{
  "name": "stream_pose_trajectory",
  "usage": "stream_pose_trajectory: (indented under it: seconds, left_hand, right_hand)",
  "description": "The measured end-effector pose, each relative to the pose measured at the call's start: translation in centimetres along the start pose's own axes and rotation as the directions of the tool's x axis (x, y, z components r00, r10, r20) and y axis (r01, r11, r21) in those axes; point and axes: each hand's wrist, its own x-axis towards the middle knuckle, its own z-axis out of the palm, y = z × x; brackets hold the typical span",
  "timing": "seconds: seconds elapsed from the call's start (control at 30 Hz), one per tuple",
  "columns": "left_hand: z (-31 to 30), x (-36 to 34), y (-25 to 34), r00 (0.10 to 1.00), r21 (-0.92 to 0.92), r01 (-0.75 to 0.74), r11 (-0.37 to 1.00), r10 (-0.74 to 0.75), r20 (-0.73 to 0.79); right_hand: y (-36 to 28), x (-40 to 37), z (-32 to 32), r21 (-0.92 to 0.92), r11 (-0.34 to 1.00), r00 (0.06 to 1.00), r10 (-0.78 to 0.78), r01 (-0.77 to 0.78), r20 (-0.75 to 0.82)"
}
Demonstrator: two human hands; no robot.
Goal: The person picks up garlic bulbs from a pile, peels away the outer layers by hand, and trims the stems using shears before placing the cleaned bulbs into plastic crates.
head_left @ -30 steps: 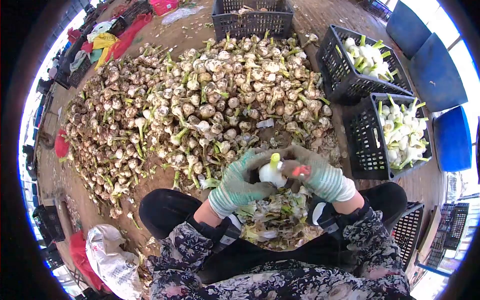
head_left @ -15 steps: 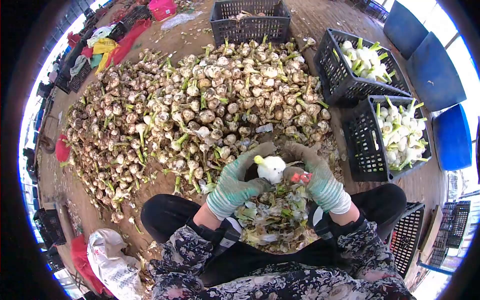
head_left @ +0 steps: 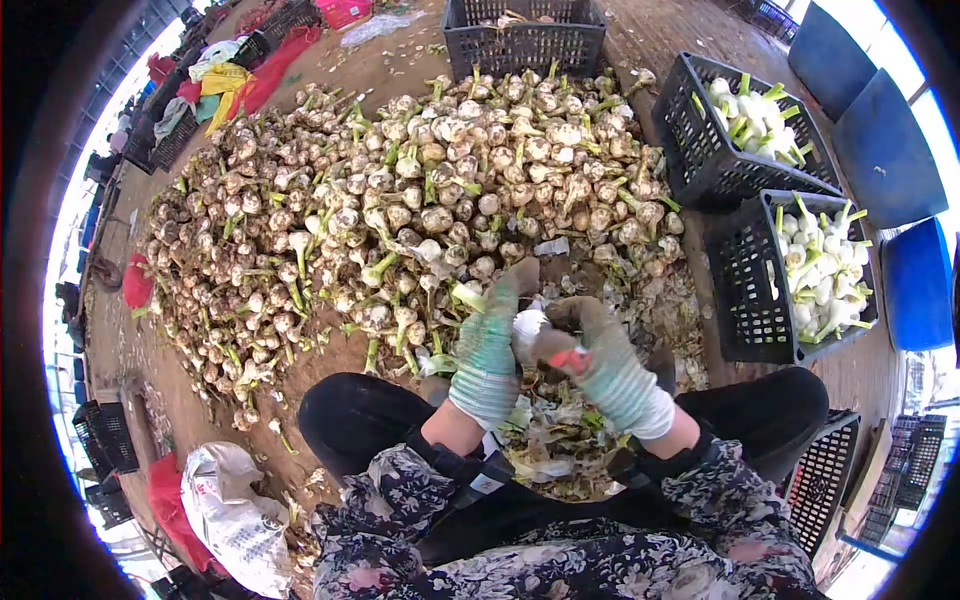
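Note:
A peeled white garlic bulb (head_left: 527,326) is held between my two gloved hands, above my lap. My left hand (head_left: 488,350) is closed round it from the left, and a pale green stem end (head_left: 467,296) shows beside its fingers. From the right, my right hand (head_left: 608,365) has its fingers curled and its thumb pressed at the bulb. Something red (head_left: 571,361) shows at that thumb; I cannot tell whether it is a wrap or part of a tool. Below both hands lies a heap of papery garlic skins and leaves (head_left: 560,450).
A wide pile of unpeeled garlic (head_left: 400,210) spreads ahead and left. Black crates of cleaned garlic (head_left: 740,285), (head_left: 690,150) stand to the right, with blue barrels (head_left: 915,280) beyond. Another black crate (head_left: 525,50) stands behind the pile. A white sack (head_left: 235,520) lies front left.
My hands have closed in on the bulb, covering more of it. The left hand has turned more upright, and the right hand has moved over towards it. The view has shifted slightly.

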Motion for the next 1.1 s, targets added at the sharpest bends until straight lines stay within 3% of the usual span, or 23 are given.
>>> stream_pose_trajectory:
  seconds: [0.07,0.1,0.13,0.2,0.23,0.3,0.37,0.4,0.43,0.47,0.57,0.67,0.7,0.73,0.8,0.83,0.93,0.97,1.0,1.07,1.1]
  left_hand:
    - [-0.3,-0.1,0.3,0.982,-0.207,0.152,0.966,-0.172,-0.082]
    - [-1.4,0.3,-0.3,0.988,-0.266,0.139,0.954,-0.151,-0.025]
    - [-1.6,0.2,-0.2,0.988,-0.269,0.136,0.953,-0.150,-0.032]
    - [-1.5,0.2,0.0,0.981,-0.264,0.169,0.950,-0.188,-0.049]
    - [-1.2,0.4,-0.5,0.984,-0.220,0.086,0.972,-0.117,-0.132]
    - [-0.8,-0.1,-0.8,0.984,-0.137,0.059,0.989,-0.081,-0.157]
    - [-0.8,0.0,-1.5,0.971,0.039,-0.011,0.999,0.020,-0.239]
    - [-1.0,0.1,-1.6,0.971,0.041,-0.013,0.999,0.023,-0.238]
    - [-1.1,0.3,-1.6,0.974,0.026,-0.037,0.999,0.042,-0.222]
    - [-1.3,0.3,-1.6,0.976,0.010,-0.060,0.998,0.061,-0.208]
    - [-1.0,0.0,-1.1,0.976,-0.062,-0.034,0.998,0.020,-0.215]
    - [-0.7,-0.2,-0.5,0.975,-0.128,-0.003,0.992,-0.025,-0.222]
    - [-0.8,-0.2,-0.7,0.978,-0.091,-0.056,0.994,0.036,-0.206]
    - [-0.8,-0.1,-1.2,0.978,-0.055,-0.108,0.993,0.096,-0.186]
    - [-1.7,0.6,-2.7,0.962,-0.023,-0.165,0.986,0.156,-0.223]
    - [-1.5,0.4,-2.6,0.962,0.014,-0.175,0.984,0.175,-0.209]
    - [-0.8,-0.1,-0.9,0.970,0.043,-0.171,0.984,0.176,-0.169]
    - [-0.6,-0.4,-0.3,0.976,0.035,-0.154,0.987,0.158,-0.147]
    - [-0.5,-0.7,0.1,0.976,0.038,-0.153,0.987,0.157,-0.149]
    - [-0.3,-0.9,0.6,0.994,-0.088,-0.021,0.996,0.012,-0.110]
    - [-0.4,-0.6,0.6,0.994,-0.058,-0.061,0.996,0.056,-0.091]
  right_hand:
    - [-0.4,0.2,0.5,-0.214,0.909,0.933,-0.358,0.358,0.044]
    - [-0.7,0.2,0.6,0.174,0.984,0.997,-0.047,0.035,0.067]
    - [0.7,0.9,-0.2,0.119,0.988,0.990,0.082,-0.095,0.111]
    - [2.2,0.8,-0.6,0.200,0.970,0.989,0.128,-0.139,0.067]
    - [2.5,1.0,-0.6,0.196,0.970,0.988,0.134,-0.145,0.071]
    - [2.7,1.0,-0.4,-0.144,0.972,0.979,-0.170,0.185,0.112]
    - [2.1,1.0,0.8,-0.152,0.973,0.984,-0.166,0.175,0.071]
    - [1.4,0.9,1.2,-0.160,0.974,0.987,-0.160,0.163,0.031]
    - [-0.5,0.8,1.0,-0.363,0.917,0.986,-0.145,0.163,0.079]
    - [-0.4,0.9,0.8,-0.363,0.917,0.986,-0.145,0.165,0.081]
    - [1.3,0.8,-0.3,0.082,0.996,0.985,0.008,-0.022,0.172]
    - [2.7,0.4,-1.2,-0.020,1.000,0.985,0.024,-0.021,0.172]
    - [2.7,-0.1,-1.2,-0.125,0.988,0.994,-0.078,0.086,0.072]
    - [2.7,-0.1,-1.2,-0.126,0.988,0.995,-0.078,0.086,0.067]
    - [2.3,-0.1,-0.8,-0.295,0.918,0.964,-0.245,0.266,0.105]
    - [-0.2,-0.9,0.2,-0.276,0.947,0.987,-0.157,0.163,0.044]
    - [-1.5,-1.1,0.6,-0.348,0.933,0.996,-0.085,0.090,0.030]
    - [-0.5,-0.9,0.0,-0.096,0.994,0.998,-0.053,0.057,0.037]
    - [-0.3,-0.5,-0.4,0.021,1.000,0.999,-0.018,0.018,-0.037]
    - [3.6,1.5,-3.0,-0.212,0.977,0.996,-0.023,0.005,-0.083]
    - [3.1,1.3,-3.4,-0.131,0.991,0.997,0.019,-0.010,0.071]
